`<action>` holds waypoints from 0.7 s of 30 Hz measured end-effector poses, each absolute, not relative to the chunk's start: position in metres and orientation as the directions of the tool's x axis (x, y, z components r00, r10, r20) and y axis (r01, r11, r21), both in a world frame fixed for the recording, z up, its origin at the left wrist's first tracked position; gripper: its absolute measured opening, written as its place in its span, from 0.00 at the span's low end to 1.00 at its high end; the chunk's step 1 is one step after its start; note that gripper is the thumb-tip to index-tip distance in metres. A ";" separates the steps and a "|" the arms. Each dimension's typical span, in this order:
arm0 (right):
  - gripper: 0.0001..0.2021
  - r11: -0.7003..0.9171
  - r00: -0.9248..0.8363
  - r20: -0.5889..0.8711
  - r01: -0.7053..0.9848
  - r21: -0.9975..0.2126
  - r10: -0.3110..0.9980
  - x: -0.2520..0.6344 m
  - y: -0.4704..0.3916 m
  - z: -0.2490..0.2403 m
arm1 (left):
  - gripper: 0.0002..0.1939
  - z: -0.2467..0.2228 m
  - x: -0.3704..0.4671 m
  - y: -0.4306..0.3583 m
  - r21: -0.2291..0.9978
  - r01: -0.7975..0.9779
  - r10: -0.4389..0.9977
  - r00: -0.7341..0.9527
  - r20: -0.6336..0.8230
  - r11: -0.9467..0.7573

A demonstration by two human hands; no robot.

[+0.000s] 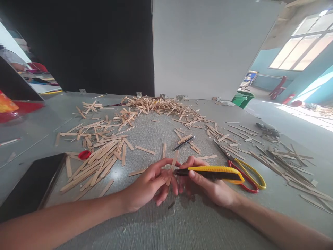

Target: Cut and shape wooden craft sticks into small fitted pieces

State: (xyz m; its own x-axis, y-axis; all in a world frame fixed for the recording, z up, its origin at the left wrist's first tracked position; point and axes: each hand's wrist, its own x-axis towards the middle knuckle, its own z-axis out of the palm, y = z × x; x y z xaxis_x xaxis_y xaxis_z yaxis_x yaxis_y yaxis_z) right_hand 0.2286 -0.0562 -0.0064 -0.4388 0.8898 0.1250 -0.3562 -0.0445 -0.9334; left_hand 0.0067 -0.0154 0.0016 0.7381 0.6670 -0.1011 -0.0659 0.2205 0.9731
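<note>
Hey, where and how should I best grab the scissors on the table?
Probably grip the scissors by the yellow loop, coming from the right: the blades point away and left, while the cutter in your right hand overlaps the red loop in this view.

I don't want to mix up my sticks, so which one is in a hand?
The stick held by the left hand, at the front end of the cutter. The other sticks lie loose or piled on the table.

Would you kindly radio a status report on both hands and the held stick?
Left hand pinching wooden stick. Right hand holding yellow cutter, front end at the stick. Scissors lying close by, loose sticks around.
</note>
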 end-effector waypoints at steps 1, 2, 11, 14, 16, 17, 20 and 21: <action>0.11 -0.076 -0.444 0.095 -0.352 -0.933 0.891 0.229 -0.056 -0.007 | 0.24 0.002 0.007 -0.015 0.975 -0.062 0.672 0.734 -0.100 0.213; 0.12 -0.094 -0.428 0.075 -0.360 -0.928 0.900 0.229 -0.056 -0.007 | 0.23 0.002 0.007 -0.015 0.977 -0.057 0.677 0.729 -0.099 0.204; 0.21 0.011 -0.066 0.023 -0.178 -0.984 0.998 0.219 -0.055 -0.006 | 0.16 0.011 0.004 -0.026 0.992 0.082 0.737 0.665 -0.123 0.092; 0.18 0.030 -0.104 0.047 -0.164 -0.986 0.993 0.216 -0.057 -0.001 | 0.15 0.013 0.004 -0.030 0.989 0.140 0.748 0.652 -0.120 0.036; 0.17 0.015 -0.117 0.035 -0.167 -0.986 0.993 0.215 -0.059 0.002 | 0.15 0.014 0.005 -0.031 0.985 0.172 0.747 0.657 -0.103 -0.016; 0.16 -0.002 -0.119 0.018 -0.170 -0.985 0.993 0.215 -0.059 0.004 | 0.15 0.014 0.005 -0.031 0.982 0.186 0.748 0.658 -0.091 -0.044; 0.15 -0.032 -0.120 -0.010 -0.181 -0.983 0.993 0.215 -0.059 0.004 | 0.16 0.012 0.006 -0.030 0.964 0.224 0.777 0.629 -0.033 -0.141; 0.15 -0.024 -0.119 -0.002 -0.183 -0.983 0.993 0.216 -0.060 0.003 | 0.16 0.011 0.006 -0.030 0.955 0.238 0.792 0.611 -0.005 -0.178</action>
State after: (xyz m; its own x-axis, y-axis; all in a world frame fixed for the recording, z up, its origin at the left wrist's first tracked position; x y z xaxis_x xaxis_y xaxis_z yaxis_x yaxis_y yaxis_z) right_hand 0.2156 -0.0595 0.0033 -0.1189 0.9929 -0.0024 -0.1831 -0.0243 -0.9828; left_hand 0.0058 -0.0301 0.0109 0.6108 0.7918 -0.0046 0.2377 -0.1778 0.9549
